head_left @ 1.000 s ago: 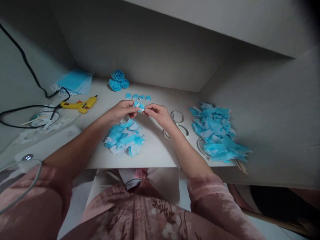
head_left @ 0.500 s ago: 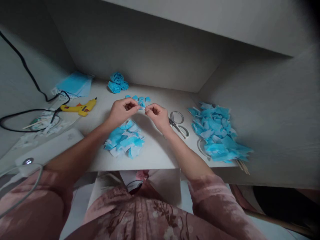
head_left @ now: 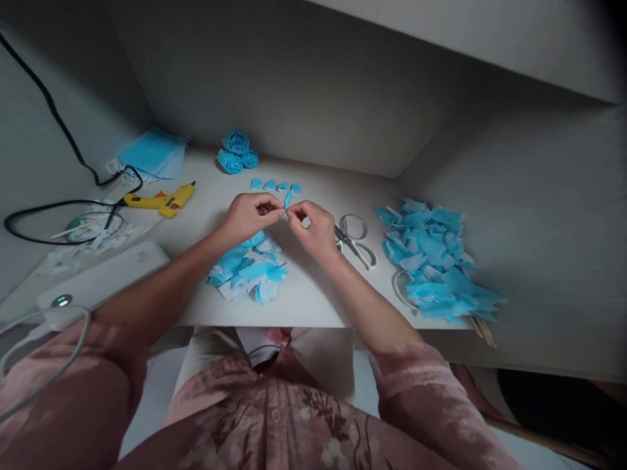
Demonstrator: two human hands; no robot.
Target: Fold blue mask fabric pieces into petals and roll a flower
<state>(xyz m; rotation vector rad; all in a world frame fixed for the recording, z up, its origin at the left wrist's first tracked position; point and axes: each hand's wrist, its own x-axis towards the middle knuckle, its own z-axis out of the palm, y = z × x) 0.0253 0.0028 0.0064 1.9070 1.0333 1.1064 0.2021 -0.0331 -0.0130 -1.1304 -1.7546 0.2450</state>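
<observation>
Between the fingertips of my two hands is a small blue fabric piece [head_left: 289, 198], narrow and pinched at its lower end. My left hand [head_left: 253, 215] grips it from the left with thumb and forefinger. From the right, my right hand [head_left: 313, 227] pinches it in the same way, the fingertips of both hands nearly touching. Just beyond lies a row of several small folded blue petals [head_left: 270, 185]. Below my left hand rests a loose pile of blue and white fabric scraps [head_left: 249, 271]. Scissors [head_left: 356, 243] lie right beside my right hand, partly covered by it.
Three blue fabric roses [head_left: 236, 153] stand at the back. To the left are blue face masks [head_left: 151, 153], a yellow glue gun [head_left: 169, 201] with a black cord, and a white power bank [head_left: 105, 274] with a cable. A larger scrap heap [head_left: 426, 245] and thin sticks [head_left: 484, 331] lie right.
The blue piece now stands up narrow between my fingertips, where before it looked wider and crumpled. My hands have come closer together. The whole view has shifted slightly.
</observation>
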